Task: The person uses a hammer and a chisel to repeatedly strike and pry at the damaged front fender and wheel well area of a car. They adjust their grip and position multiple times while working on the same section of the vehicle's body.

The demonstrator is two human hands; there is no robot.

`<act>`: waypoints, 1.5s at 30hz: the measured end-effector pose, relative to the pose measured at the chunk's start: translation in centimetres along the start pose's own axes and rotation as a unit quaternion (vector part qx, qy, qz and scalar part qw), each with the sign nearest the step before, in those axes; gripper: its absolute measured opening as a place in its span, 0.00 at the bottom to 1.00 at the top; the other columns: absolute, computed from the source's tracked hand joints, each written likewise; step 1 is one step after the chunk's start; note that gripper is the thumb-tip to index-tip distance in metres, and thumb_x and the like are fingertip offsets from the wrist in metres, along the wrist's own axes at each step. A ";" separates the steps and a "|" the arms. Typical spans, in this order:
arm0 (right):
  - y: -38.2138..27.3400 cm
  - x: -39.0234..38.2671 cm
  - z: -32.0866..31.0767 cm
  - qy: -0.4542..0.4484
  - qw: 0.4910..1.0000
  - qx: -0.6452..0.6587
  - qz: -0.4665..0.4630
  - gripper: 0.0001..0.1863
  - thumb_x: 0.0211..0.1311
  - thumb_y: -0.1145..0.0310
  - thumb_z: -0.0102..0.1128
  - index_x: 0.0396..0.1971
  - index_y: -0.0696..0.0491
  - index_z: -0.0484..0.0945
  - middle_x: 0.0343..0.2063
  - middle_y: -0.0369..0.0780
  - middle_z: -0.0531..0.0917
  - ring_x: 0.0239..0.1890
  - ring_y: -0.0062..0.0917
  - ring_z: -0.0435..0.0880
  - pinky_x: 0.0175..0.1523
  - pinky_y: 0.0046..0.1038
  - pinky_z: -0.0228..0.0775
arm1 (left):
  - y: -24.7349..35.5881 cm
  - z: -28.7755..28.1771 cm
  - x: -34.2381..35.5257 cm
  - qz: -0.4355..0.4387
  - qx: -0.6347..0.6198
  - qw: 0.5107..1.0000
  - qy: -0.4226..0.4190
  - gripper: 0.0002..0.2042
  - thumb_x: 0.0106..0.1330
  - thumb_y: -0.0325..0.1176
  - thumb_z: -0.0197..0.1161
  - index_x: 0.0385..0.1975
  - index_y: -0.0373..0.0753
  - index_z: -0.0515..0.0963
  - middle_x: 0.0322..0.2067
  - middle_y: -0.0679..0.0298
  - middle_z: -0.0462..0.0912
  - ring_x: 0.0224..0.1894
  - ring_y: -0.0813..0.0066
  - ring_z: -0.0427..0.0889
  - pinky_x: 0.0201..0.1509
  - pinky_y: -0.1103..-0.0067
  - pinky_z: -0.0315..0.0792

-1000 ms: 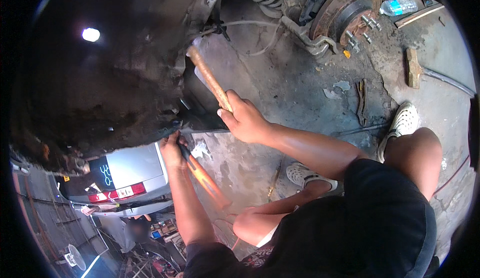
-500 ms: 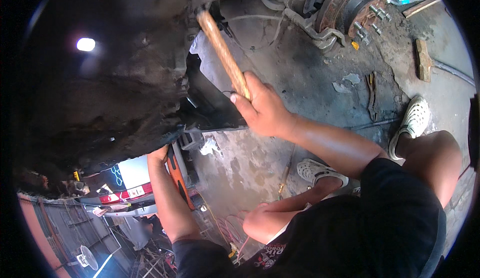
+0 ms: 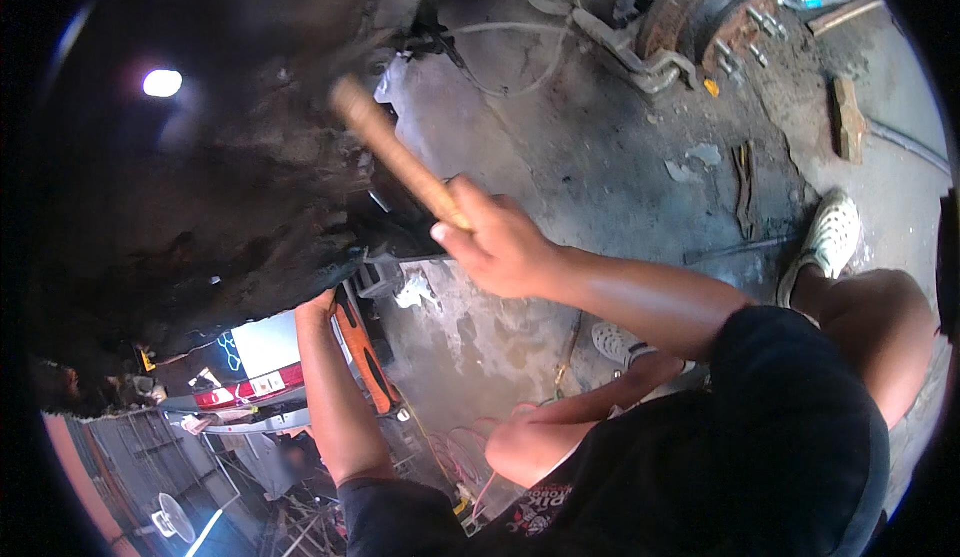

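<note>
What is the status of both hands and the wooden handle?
Right hand closed on light-brown wooden handle, far end blurred. Left hand partly hidden by dark metal bodywork, beside orange-and-black tool handle; cannot tell if held.

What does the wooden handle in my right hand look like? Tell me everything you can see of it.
The wooden handle is a straight, slim, light-brown stick that looks like bare wood. Your right hand is closed around its lower end, hiding that part. From there it slants up and to the left in the picture, in front of the dark bodywork. Its far end is blurred, so I can't tell whether a head is fitted or whether it touches anything there.
</note>
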State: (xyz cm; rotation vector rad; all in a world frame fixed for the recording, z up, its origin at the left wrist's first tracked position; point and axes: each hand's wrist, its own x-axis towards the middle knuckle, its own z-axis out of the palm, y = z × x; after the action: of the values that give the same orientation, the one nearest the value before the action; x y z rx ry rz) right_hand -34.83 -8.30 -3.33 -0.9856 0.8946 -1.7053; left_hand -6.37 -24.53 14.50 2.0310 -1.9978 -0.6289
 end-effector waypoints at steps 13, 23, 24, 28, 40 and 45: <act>1.5 -0.5 0.3 0.056 0.996 0.057 0.043 0.11 0.72 0.65 0.58 0.41 0.55 0.67 0.26 0.49 0.80 0.30 0.47 0.84 0.35 0.42 0.71 | 1.1 -0.5 -1.2 0.007 0.016 1.000 0.018 0.04 0.72 0.29 0.60 0.43 0.42 0.78 0.30 0.69 0.76 0.27 0.77 0.72 0.31 0.77 0.68; 3.4 0.6 2.8 0.003 0.996 -0.068 0.051 0.13 0.72 0.62 0.57 0.41 0.56 0.71 0.27 0.53 0.82 0.31 0.51 0.84 0.37 0.51 0.72 | -2.6 -1.8 0.9 -0.022 0.016 1.000 -0.003 0.07 0.71 0.27 0.62 0.46 0.41 0.79 0.33 0.69 0.77 0.29 0.76 0.72 0.32 0.77 0.70; 1.7 0.2 2.3 0.066 0.997 -0.004 0.035 0.13 0.72 0.62 0.57 0.41 0.57 0.71 0.27 0.53 0.82 0.31 0.53 0.84 0.37 0.50 0.72 | -4.2 -2.0 1.2 -0.006 0.019 1.000 -0.013 0.07 0.71 0.28 0.62 0.45 0.41 0.79 0.33 0.69 0.77 0.30 0.76 0.72 0.33 0.76 0.70; 5.1 0.9 7.4 0.255 0.963 0.041 -0.077 0.14 0.68 0.64 0.59 0.43 0.58 0.68 0.26 0.57 0.82 0.32 0.57 0.84 0.40 0.54 0.74 | -6.4 -3.6 3.4 -0.005 -0.005 1.000 -0.008 0.04 0.70 0.28 0.63 0.42 0.40 0.78 0.32 0.67 0.76 0.29 0.75 0.72 0.32 0.75 0.69; 6.4 -0.7 8.8 -0.051 0.990 -0.098 0.087 0.15 0.70 0.63 0.56 0.44 0.59 0.66 0.23 0.55 0.83 0.30 0.56 0.85 0.39 0.58 0.76 | -8.8 -5.7 2.2 0.006 -0.084 0.995 -0.059 0.08 0.68 0.24 0.61 0.44 0.43 0.76 0.34 0.68 0.75 0.29 0.75 0.72 0.30 0.77 0.68; 5.5 -1.0 4.2 0.014 0.996 -0.088 0.022 0.18 0.69 0.61 0.59 0.45 0.59 0.66 0.23 0.55 0.82 0.28 0.59 0.83 0.36 0.58 0.74 | -1.0 2.2 0.2 0.012 -0.088 0.996 -0.028 0.04 0.71 0.26 0.61 0.41 0.42 0.75 0.31 0.67 0.74 0.27 0.76 0.71 0.29 0.77 0.66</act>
State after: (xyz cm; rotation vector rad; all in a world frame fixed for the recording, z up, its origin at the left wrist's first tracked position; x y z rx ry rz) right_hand -28.85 -9.51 -6.68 -1.0523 1.0924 -1.6287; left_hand -6.47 -24.35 12.05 1.9030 -1.9182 -0.8339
